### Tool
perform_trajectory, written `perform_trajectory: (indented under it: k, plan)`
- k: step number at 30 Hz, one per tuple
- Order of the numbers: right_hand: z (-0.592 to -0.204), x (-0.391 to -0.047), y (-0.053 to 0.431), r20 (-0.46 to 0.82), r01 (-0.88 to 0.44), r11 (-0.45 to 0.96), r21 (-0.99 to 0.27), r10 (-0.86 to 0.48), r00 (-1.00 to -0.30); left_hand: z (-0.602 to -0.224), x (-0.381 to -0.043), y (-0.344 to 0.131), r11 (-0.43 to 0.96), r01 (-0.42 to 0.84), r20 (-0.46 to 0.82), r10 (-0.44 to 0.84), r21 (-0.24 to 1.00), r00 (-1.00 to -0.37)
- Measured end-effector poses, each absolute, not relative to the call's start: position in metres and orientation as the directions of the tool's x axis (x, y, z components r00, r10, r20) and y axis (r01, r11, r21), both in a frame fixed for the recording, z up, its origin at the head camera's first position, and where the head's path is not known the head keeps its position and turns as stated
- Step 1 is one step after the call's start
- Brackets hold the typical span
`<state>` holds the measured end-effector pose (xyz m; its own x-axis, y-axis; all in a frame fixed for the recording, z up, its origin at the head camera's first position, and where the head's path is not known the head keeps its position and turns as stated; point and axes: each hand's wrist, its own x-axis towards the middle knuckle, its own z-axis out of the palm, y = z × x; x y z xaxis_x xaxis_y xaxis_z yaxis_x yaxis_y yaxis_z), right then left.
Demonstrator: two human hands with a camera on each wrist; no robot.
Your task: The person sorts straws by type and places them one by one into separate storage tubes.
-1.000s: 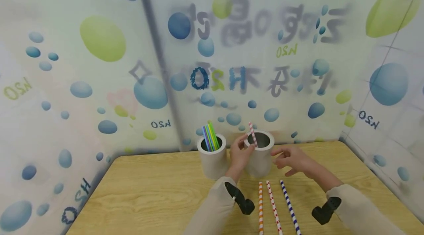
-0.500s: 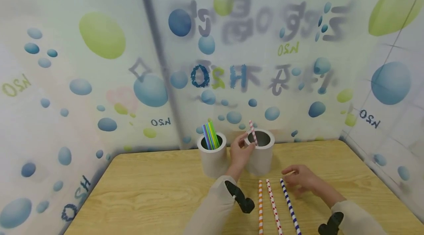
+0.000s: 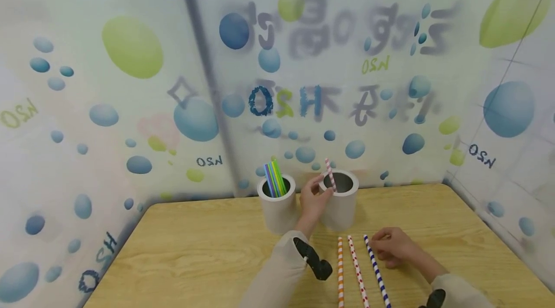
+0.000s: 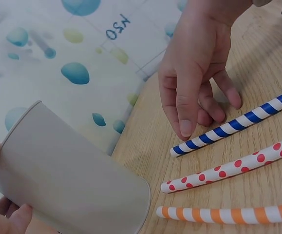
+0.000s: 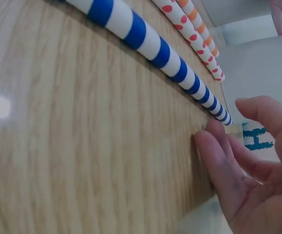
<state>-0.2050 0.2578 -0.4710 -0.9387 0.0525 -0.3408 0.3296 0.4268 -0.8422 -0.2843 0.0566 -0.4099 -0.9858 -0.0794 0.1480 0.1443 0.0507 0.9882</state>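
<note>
My left hand (image 3: 313,203) grips the rim of the right-hand white cup (image 3: 340,214), thumb at the front. A pink-and-white striped straw (image 3: 330,175) stands tilted in this cup. In the left wrist view the cup (image 4: 77,170) leans across the lower left. My right hand (image 3: 393,246) is low over the table at the far end of the blue-and-white striped straw (image 3: 376,267). In the right wrist view a fingertip meets that straw's (image 5: 179,70) edge, while the thumb (image 5: 265,108) stands apart from it. Left of it lie a red-dotted straw (image 3: 357,269) and an orange-striped straw (image 3: 340,269).
A second white cup (image 3: 279,214) stands left of my left hand, holding several coloured straws (image 3: 276,180). Both cups are near the back edge of the wooden table (image 3: 199,250). A printed curtain (image 3: 130,105) rises behind and at the sides.
My right hand has come down from beside the right-hand cup to the blue-striped straw, its fingers drawing closer together. That straw's far end has shifted slightly left. The left hand keeps its grip.
</note>
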Motion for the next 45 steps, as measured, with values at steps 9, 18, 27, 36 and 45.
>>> perform_trajectory:
  k: [9,18,27,36,45]
  plan:
    - [-0.473,-0.204,0.251,-0.323,0.326,0.493,-0.807,0.094,-0.942,-0.409,-0.283,0.055,0.039,0.139,0.142,-0.063,0.989,-0.988]
    - [-0.472,-0.201,0.247,-0.323,0.324,0.513,-0.795,0.096,-0.942,-0.41,-0.283,0.054,0.053,0.135,0.138,-0.07,0.989,-0.988]
    - [-0.471,-0.204,0.247,-0.33,0.313,0.562,-0.766,0.074,-0.941,-0.408,-0.283,0.054,0.067,0.131,0.135,-0.058,0.989,-0.989]
    - [-0.471,-0.201,0.245,-0.313,0.308,0.562,-0.768,0.089,-0.945,-0.407,-0.283,0.056,0.06,0.14,0.144,-0.059,0.988,-0.988]
    - [-0.473,-0.199,0.246,-0.263,0.248,0.515,-0.821,0.046,-0.964,-0.409,-0.284,0.056,0.057,0.125,0.129,-0.061,0.99,-0.99]
